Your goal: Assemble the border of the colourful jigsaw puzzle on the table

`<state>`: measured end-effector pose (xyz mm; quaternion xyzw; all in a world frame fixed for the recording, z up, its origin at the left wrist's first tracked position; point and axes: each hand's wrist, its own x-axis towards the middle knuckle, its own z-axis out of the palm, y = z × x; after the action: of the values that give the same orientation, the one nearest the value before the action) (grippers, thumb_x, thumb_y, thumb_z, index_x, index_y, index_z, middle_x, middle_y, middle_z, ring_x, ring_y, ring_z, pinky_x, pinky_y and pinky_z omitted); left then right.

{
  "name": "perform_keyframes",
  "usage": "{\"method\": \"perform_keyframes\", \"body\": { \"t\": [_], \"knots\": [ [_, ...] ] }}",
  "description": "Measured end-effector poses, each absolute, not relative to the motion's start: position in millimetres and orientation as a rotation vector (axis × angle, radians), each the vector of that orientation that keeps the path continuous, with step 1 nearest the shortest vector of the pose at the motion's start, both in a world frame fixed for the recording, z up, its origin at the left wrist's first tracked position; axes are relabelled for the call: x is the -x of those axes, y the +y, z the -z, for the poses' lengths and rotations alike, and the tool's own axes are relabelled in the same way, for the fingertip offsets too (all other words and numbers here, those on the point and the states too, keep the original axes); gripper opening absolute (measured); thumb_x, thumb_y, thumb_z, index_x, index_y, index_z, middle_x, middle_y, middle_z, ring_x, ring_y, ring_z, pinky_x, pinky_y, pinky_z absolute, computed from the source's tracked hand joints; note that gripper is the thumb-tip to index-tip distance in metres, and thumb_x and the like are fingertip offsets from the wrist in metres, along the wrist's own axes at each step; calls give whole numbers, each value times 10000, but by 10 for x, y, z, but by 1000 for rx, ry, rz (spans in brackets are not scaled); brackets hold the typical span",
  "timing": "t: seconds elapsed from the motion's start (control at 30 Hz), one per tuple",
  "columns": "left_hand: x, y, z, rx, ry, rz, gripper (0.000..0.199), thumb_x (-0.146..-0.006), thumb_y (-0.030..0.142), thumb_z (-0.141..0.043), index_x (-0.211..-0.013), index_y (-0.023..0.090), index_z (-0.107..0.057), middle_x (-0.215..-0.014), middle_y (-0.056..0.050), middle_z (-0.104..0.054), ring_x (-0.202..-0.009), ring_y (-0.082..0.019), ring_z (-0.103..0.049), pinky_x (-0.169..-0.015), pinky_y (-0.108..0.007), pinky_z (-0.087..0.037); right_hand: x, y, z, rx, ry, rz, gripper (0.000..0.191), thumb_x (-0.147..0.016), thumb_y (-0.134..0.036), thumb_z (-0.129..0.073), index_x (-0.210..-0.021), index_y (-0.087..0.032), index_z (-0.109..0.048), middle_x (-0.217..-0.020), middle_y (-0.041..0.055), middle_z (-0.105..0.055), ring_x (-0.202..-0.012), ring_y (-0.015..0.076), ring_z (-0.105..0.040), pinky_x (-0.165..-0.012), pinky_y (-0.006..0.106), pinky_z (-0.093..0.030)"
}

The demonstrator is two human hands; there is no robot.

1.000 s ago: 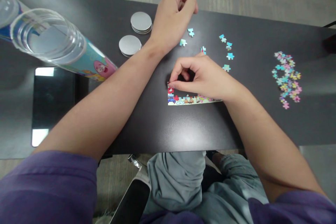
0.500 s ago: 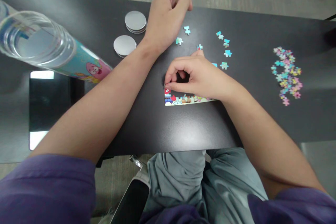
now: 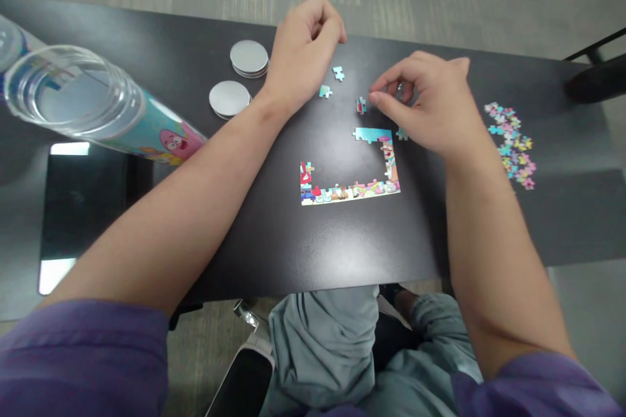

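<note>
Right hand [image 3: 430, 101] has moved off the border's left end, up and right to a red-and-blue piece [image 3: 360, 105]; left hand [image 3: 306, 52] about same place. Left to right: clear-topped tube [image 3: 117, 111], dark tablet [image 3: 85, 202], two stacks of grey discs [image 3: 249, 57]. Left hand curled, nothing visible in it; can't tell if thumb meets fingers. Puzzle border [image 3: 372, 190] lies flat mid-table, open at upper left; two loose blue pieces [image 3: 338, 73] above it. Right thumb and index nearly together at the red-and-blue piece, just above the border's top strip; can't tell if gripped. Best: pinch its edges lightly, turn to match picture, press straight down, don't nudge border. Far right: piece pile [image 3: 508, 138].
</note>
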<state>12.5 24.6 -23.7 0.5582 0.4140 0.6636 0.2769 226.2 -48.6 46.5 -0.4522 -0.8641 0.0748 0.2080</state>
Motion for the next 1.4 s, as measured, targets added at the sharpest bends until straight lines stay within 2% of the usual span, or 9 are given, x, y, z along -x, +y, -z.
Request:
{"method": "perform_keyframes", "body": {
  "t": [0.17,0.27,0.4,0.63,0.77,0.93,1.07,1.2,1.4],
  "knots": [
    [-123,198,209,-1512,1115,-1786,282,-852,109,-496,-636,273,-571,-530,16,-346,-526,-181,-271,-634,-400,-164,-2279,-466,-471,1273,-2523,-320,226,-1001,-344,-743,-1201,-244,-770,-1090,84,-724,-936,278,-678,-1056,558,-367],
    [-117,174,196,-1519,1138,-1770,273,-843,113,-512,-626,271,-565,-522,18,-354,-516,-180,-262,-619,-404,-151,-2255,-456,-444,1277,-2509,-394,205,-959,-322,-760,-1156,-267,-778,-1092,59,-716,-890,257,-668,-1023,532,-416],
    [-126,247,240,-1515,1129,-1797,267,-820,102,-503,-622,269,-567,-511,21,-320,-507,-178,-228,-609,-414,-150,-2265,-428,-403,1251,-2434,-617,168,-929,-360,-753,-1085,-301,-734,-1113,50,-726,-863,257,-650,-861,479,-503],
    [-150,338,293,-1471,1133,-1831,341,-833,23,-508,-585,253,-547,-510,25,-303,-494,-161,-255,-607,-415,-162,-2081,-503,-335,990,-2175,-944,209,-891,-378,-824,-925,-282,-642,-953,27,-721,-801,237,-616,-795,433,-518],
    [-111,182,218,-1528,1018,-1795,287,-851,19,-447,-681,200,-593,-584,31,-417,-537,-131,-321,-616,-400,-161,-1800,-685,-252,739,-2104,-1174,243,-933,-413,-808,-1068,-270,-665,-898,-17,-741,-789,191,-652,-746,366,-496],
    [-133,131,187,-1515,1015,-1795,303,-868,14,-452,-675,225,-554,-585,29,-406,-546,-137,-284,-629,-389,-156,-1620,-824,-299,713,-2299,-1140,133,-881,-373,-815,-939,-297,-723,-809,-67,-733,-658,170,-596,-663,369,-439],
    [-196,174,208,-1477,1004,-1851,326,-862,26,-444,-649,256,-535,-575,18,-379,-550,-161,-285,-656,-393,-165,-1564,-859,-397,898,-2384,-1153,198,-772,-393,-866,-866,-346,-699,-749,-83,-720,-660,214,-629,-710,414,-475],
    [-204,179,220,-1467,997,-1884,326,-853,14,-435,-641,236,-545,-579,10,-434,-538,-159,-315,-664,-401,-158,-1525,-896,-400,910,-2386,-1118,133,-866,-449,-766,-866,-343,-687,-761,-60,-732,-661,226,-632,-727,436,-488],
    [-147,150,187,-1519,958,-1835,255,-832,56,-466,-668,219,-574,-658,-30,-560,-603,-168,-423,-678,-396,-178,-1510,-910,-376,923,-2359,-1094,132,-850,-422,-774,-864,-336,-676,-757,-54,-719,-653,226,-623,-684,417,-457]
  ]
}}
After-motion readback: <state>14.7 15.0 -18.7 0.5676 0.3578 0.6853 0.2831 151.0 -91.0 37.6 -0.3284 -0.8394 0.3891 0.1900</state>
